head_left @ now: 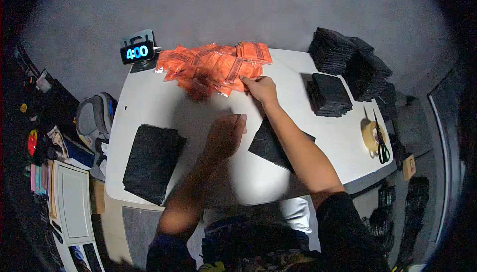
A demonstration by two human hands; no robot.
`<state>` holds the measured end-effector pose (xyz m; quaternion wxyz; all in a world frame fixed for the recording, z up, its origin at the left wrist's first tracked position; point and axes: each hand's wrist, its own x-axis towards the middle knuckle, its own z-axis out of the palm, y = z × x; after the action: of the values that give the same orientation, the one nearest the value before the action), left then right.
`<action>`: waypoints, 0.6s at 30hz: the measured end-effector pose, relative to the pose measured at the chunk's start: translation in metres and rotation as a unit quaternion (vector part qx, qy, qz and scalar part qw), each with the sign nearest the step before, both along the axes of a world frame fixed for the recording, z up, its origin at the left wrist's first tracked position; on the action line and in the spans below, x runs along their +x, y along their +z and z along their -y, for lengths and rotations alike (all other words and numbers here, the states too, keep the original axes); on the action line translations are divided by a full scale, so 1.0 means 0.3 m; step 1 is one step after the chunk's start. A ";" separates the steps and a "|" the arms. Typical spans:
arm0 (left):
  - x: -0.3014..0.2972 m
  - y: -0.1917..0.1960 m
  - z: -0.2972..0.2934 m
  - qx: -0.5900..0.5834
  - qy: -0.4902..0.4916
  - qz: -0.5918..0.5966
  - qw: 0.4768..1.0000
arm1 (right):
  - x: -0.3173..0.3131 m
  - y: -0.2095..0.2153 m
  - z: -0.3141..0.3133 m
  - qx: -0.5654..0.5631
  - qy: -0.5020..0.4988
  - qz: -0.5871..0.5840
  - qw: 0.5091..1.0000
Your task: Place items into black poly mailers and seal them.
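1. Head view: right hand (261, 88) fingertips touching orange packets (213, 66) heaped just beyond; grip unclear.
2. Left hand (226, 133) flat, fingers loose, on white table (149, 103).
3. Black sheet (271, 145) under right forearm; black bag stack (151, 160) left of left fingers.

A white counter (149, 103) carried a stack of black sheets (151, 162) near its left front edge. Stacks of black pouches (348, 66) occupied the far right corner. A tape roll (370, 135) lay at the right edge, with scissors (382, 148) just beside it. A digital timer (137, 52) stood at the far left corner.
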<state>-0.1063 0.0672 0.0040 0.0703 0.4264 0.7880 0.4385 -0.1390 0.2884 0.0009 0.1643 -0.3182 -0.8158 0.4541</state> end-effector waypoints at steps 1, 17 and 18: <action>-0.011 -0.018 0.010 0.001 0.005 0.002 1.000 | -0.019 -0.003 0.011 0.001 0.005 0.002 1.000; -0.042 -0.017 0.079 0.137 0.091 -0.325 0.931 | 0.523 0.275 0.141 -0.085 0.306 -0.176 0.932; 0.062 0.006 0.071 0.204 0.073 -0.176 0.960 | 0.566 0.241 0.138 -0.074 0.294 -0.207 0.930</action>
<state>-0.0877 0.0460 0.0058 -0.1901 0.4431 0.7110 0.5118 0.0309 0.2470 0.0731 0.1650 0.0253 -0.7850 0.5966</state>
